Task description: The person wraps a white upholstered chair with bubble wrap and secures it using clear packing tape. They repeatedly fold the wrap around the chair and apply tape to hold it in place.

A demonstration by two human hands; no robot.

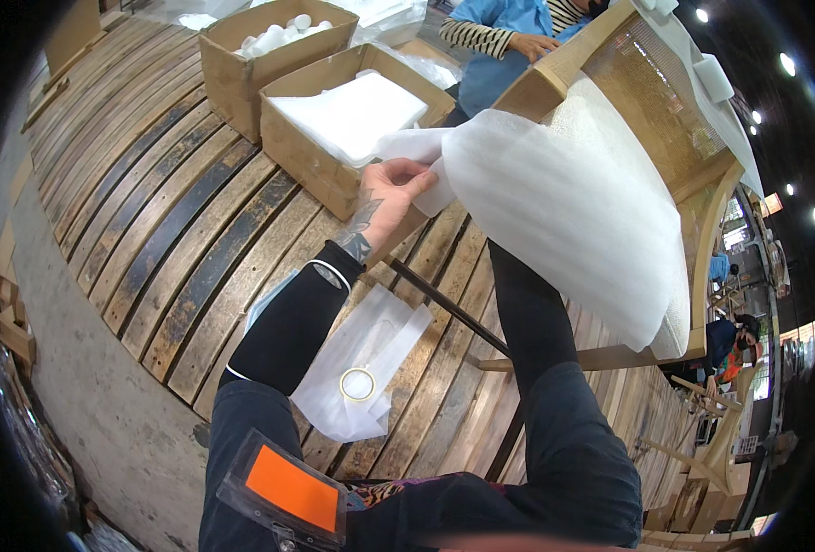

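Note:
My left hand (391, 198) is closed on a thin white foam sheet (555, 202), thumb and fingers pinching its edge beside a wooden chair leg. The sheet drapes over the pale seat (610, 120) of a wooden chair (716, 212) with a woven cane panel. My right forearm (529, 317) in a black sleeve reaches up under the sheet, which hides my right hand. Below my left forearm, a roll of tape (358, 385) rests on another white foam piece (334, 405) on the wooden slats.
Two cardboard boxes stand ahead: one with stacked white sheets (348, 115), one with white foam rolls (283, 37). Wooden slats (187, 230) form the platform, with concrete floor (104, 405) at left. A co-worker in blue (509, 64) is across the chair; another person (725, 345) is far right.

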